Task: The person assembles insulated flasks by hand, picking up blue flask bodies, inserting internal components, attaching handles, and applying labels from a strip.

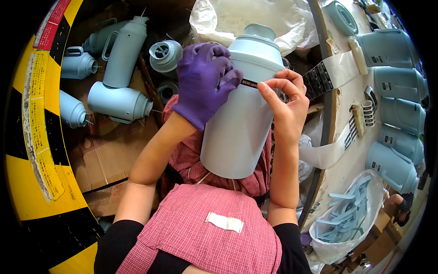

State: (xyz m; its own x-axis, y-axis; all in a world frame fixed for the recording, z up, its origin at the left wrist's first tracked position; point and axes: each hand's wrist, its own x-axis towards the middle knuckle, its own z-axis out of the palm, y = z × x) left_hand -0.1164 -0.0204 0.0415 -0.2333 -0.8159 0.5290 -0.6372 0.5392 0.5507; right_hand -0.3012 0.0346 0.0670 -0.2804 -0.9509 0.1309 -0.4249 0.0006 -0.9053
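A pale blue thermos flask casing (237, 128) stands tilted on my lap, its collar and open mouth pointing away from me. A short black label (248, 83) with light print lies across its upper body, just below the shoulder. My left hand (204, 82), in a purple knit glove, is closed at the label's left end, with its curled fingers against the casing's shoulder. My bare right hand (288, 98) pinches the label's right end between thumb and forefinger. Whether the label is stuck down cannot be told. A pink checked apron (214, 205) covers my front.
Several blue thermos casings (125, 52) lie on cardboard (102, 155) at left, beside a yellow-black striped barrier (27, 182). The right-hand bench (340, 118) holds a label strip (328, 75), several labelled casings (388, 48) and a bag of blue handles (346, 214). A plastic bag (210, 20) lies ahead.
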